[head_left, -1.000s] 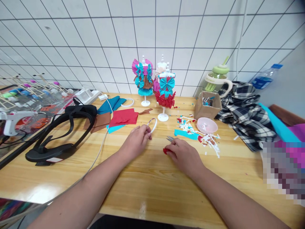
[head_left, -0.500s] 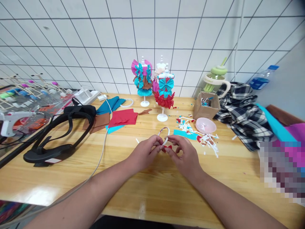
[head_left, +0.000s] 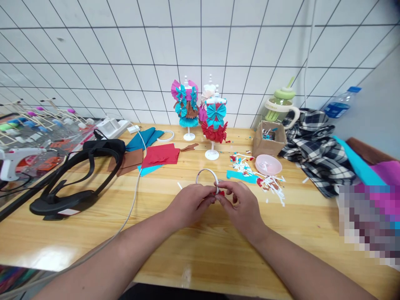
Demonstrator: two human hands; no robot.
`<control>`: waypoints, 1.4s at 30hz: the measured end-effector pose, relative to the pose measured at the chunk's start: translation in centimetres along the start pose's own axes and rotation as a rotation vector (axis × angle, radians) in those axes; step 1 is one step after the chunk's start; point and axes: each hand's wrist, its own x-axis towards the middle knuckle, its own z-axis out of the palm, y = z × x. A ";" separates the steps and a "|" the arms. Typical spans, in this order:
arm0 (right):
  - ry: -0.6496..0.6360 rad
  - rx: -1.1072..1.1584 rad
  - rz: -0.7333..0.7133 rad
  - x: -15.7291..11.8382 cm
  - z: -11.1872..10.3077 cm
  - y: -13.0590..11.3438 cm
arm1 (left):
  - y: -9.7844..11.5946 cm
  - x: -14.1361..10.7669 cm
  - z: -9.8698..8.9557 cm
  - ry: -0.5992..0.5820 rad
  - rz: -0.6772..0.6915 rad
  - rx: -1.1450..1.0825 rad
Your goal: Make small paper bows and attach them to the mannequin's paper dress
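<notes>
Over the middle of the table, a thin white ring, which looks like a roll of double-sided tape (head_left: 206, 170), stands up between my hands. My left hand (head_left: 194, 204) pinches its near right side. Close against it, my right hand (head_left: 241, 204) has thumb and forefinger pinched at a small red paper piece (head_left: 221, 193) beside the ring. Fingers hide much of the red piece and where it meets the tape. Straight ahead stand small white mannequins; one wears a blue and red paper dress (head_left: 215, 118), another a pink, blue and brown paper dress (head_left: 186, 104).
Red paper (head_left: 161, 155), brown paper (head_left: 129, 161) and a second white ring (head_left: 166, 136) lie left. White strips (head_left: 271, 185), a pink bowl (head_left: 268, 165) and a cardboard box (head_left: 269, 139) stand right. A black headset (head_left: 78, 179) and a cable (head_left: 136, 196) occupy the left side.
The tape ring has turned and shifted left, now showing a wider loop. My left fingers have moved slightly right, closer to my right fingertips. The view has shifted slightly.
</notes>
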 end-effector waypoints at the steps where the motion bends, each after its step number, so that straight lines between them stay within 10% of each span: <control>1: -0.002 -0.002 -0.007 0.0 0.0 0.0 | 0.0 0.0 0.0 -0.018 -0.019 0.011; 42: 0.034 0.050 -0.075 -0.1 0.1 0.6 | 0.1 -0.2 -0.2 -0.008 -0.189 -0.034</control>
